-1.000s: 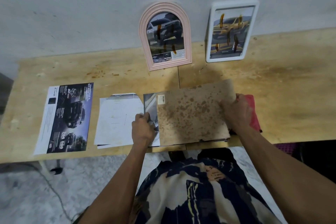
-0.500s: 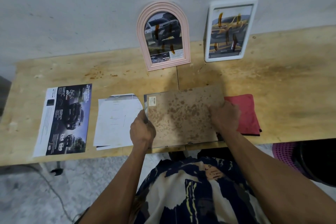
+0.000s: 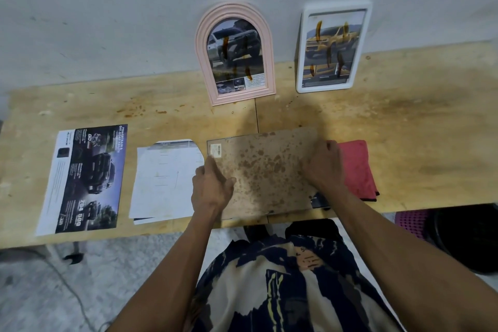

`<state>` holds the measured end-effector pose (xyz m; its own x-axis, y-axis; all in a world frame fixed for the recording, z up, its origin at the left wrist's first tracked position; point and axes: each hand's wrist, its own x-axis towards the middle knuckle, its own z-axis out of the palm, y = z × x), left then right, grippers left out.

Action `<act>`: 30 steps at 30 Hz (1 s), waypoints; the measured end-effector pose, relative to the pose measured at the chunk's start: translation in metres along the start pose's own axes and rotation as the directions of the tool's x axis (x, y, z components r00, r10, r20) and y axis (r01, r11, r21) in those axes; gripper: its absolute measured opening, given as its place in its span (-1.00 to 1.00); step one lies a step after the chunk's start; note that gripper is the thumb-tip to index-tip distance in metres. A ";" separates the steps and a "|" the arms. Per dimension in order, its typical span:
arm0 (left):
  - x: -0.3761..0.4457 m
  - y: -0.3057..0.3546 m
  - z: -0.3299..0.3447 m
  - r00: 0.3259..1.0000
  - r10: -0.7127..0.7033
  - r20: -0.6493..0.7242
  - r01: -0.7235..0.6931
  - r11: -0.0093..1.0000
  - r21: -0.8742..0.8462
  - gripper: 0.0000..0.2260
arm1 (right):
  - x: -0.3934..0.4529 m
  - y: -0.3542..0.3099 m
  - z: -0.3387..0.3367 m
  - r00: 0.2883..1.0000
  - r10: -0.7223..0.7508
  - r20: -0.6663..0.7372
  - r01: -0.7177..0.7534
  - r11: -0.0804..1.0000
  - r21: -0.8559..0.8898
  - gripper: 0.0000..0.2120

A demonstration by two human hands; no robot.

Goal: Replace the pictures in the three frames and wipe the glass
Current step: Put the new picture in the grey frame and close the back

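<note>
While both hands (image 3: 211, 187) (image 3: 324, 167) flat, fingers relaxed, on the stained backing board (image 3: 265, 172): nothing gripped.

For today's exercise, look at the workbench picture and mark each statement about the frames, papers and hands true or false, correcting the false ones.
1. The pink arched frame leans against the wall to the left of the white rectangular frame. True.
2. The glass of both standing frames is spotless. False: brown streaks run down both.
3. The left hand and right hand are both on the brown stained backing board. True.
4. The red cloth lies left of the backing board. False: it lies to its right, partly behind the right hand.
5. A dark truck brochure lies flat near the left end of the table. True.
</note>
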<state>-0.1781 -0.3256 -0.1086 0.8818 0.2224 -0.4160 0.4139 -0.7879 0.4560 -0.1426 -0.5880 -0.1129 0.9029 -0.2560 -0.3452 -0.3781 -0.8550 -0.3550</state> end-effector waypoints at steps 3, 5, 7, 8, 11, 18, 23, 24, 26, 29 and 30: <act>0.004 0.010 0.000 0.996 0.018 0.086 -0.023 0.997 0.067 -0.21 | 0.011 -0.011 -0.003 0.980 -0.119 0.162 0.131 0.989 -0.072 -0.31; 0.009 0.015 0.001 0.990 -0.020 0.140 0.004 0.993 0.115 -0.18 | 0.014 -0.013 0.003 0.952 -0.106 0.288 0.144 0.983 -0.115 -0.28; 0.013 0.016 0.001 0.984 -0.060 0.165 0.035 0.988 0.151 -0.16 | 0.015 -0.011 0.009 0.941 -0.102 0.321 0.162 0.973 -0.165 -0.24; 0.013 0.017 0.002 0.983 -0.068 0.169 0.041 0.986 0.161 -0.15 | 0.015 -0.010 0.011 0.942 -0.111 0.317 0.175 0.967 -0.184 -0.22; 0.013 0.020 0.004 0.987 -0.074 0.144 0.049 0.984 0.174 -0.19 | 0.019 -0.004 0.017 0.936 -0.147 0.321 0.232 0.941 -0.246 -0.13; 0.011 0.021 0.012 0.994 -0.079 0.069 0.064 0.977 0.202 -0.22 | 0.019 -0.006 0.025 0.946 -0.167 0.278 0.245 0.931 -0.272 -0.16; 0.012 0.020 0.010 0.996 -0.071 0.053 0.059 0.978 0.201 -0.21 | 0.012 0.008 0.010 0.851 -0.331 0.408 0.474 0.819 -0.324 -0.11; 0.012 0.020 0.010 0.997 -0.059 0.050 0.048 0.978 0.203 -0.21 | 0.005 0.014 0.011 0.852 -0.324 0.411 0.463 0.832 -0.304 -0.08; 0.011 0.019 0.009 0.998 -0.025 0.056 0.013 0.977 0.213 -0.20 | -0.007 0.022 0.012 0.864 -0.282 0.417 0.410 0.875 -0.259 -0.06; 0.007 0.015 0.007 0.993 0.040 0.116 -0.069 0.963 0.261 -0.21 | -0.009 0.022 0.013 0.871 -0.266 0.414 0.394 0.880 -0.264 -0.06; 0.004 0.013 0.007 0.985 0.064 0.159 -0.109 0.950 0.294 -0.17 | -0.008 0.021 0.011 0.873 -0.257 0.414 0.387 0.882 -0.270 -0.07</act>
<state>-0.1703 -0.3387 -0.1098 0.8592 0.0775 -0.5058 0.2303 -0.9412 0.2470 -0.1603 -0.5988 -0.1271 0.8010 0.1826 -0.5702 0.0713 -0.9747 -0.2119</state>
